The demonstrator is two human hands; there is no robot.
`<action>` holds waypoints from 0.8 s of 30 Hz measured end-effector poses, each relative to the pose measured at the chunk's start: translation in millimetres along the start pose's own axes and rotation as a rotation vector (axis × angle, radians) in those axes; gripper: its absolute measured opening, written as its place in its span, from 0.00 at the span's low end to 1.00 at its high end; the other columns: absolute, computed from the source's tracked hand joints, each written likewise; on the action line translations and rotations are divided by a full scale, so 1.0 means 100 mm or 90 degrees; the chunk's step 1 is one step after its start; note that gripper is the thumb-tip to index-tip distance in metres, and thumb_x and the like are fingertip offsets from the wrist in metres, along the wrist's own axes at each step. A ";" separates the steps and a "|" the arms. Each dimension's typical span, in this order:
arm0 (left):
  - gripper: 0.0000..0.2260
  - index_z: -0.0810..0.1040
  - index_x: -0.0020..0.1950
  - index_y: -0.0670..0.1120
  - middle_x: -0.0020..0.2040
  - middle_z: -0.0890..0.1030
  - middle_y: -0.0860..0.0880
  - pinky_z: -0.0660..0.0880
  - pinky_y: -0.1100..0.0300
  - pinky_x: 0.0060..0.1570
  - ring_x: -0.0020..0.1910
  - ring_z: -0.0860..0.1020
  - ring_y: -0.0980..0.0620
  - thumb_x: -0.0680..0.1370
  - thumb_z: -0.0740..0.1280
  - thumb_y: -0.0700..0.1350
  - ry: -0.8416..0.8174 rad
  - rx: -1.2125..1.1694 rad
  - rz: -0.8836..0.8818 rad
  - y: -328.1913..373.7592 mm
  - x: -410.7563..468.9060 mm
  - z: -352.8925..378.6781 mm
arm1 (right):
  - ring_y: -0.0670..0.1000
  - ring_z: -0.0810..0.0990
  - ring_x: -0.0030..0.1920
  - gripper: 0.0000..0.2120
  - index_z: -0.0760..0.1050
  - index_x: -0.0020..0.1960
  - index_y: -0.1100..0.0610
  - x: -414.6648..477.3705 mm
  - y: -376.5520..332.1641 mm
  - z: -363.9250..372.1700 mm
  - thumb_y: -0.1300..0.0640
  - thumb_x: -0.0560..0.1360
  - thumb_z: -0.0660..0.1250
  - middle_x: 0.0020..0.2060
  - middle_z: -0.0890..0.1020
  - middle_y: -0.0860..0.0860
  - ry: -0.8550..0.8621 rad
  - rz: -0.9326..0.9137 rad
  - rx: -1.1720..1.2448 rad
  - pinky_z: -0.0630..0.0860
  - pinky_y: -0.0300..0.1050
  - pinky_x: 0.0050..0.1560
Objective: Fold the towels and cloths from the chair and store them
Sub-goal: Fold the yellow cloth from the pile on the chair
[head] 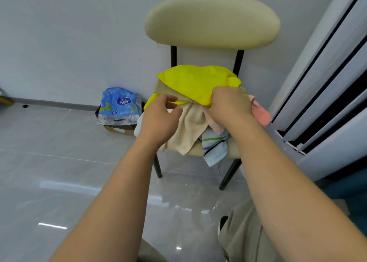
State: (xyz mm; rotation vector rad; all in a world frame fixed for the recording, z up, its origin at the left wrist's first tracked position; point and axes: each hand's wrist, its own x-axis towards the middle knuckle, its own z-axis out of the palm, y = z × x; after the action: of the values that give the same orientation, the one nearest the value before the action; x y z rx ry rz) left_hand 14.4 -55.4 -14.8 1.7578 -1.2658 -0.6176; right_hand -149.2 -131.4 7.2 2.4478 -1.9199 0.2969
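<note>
A cream chair (pixel 212 21) with black legs holds a heap of cloths. On top lies a bright yellow cloth (pixel 194 81). Under it hang a beige towel (pixel 190 128), a pale blue striped towel (pixel 215 146) and a pink cloth (pixel 261 112). My right hand (pixel 230 104) grips the front edge of the yellow cloth, fingers curled under it. My left hand (pixel 160 118) is at the yellow cloth's left front edge, its thumb and fingers curved round the hem; whether they pinch it is unclear.
A blue plastic packet (pixel 118 106) sits on a cardboard box on the floor left of the chair, against the wall. A white slatted unit (pixel 325 83) stands close on the right. Glossy grey tiles (pixel 59 172) cover the floor. My knee shows at the lower right.
</note>
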 end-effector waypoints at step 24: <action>0.08 0.78 0.45 0.56 0.41 0.82 0.51 0.79 0.42 0.51 0.46 0.82 0.46 0.79 0.60 0.50 0.105 -0.089 0.074 0.15 0.11 0.04 | 0.57 0.82 0.46 0.09 0.82 0.56 0.59 -0.19 -0.14 -0.22 0.56 0.82 0.65 0.45 0.83 0.54 0.588 -0.239 0.390 0.79 0.51 0.44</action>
State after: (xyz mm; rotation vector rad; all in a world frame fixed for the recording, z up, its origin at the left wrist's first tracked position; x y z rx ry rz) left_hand 8.0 -68.6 -3.1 1.5758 -1.1727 -0.4726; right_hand -143.2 -106.9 26.8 2.1812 -1.0337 1.8005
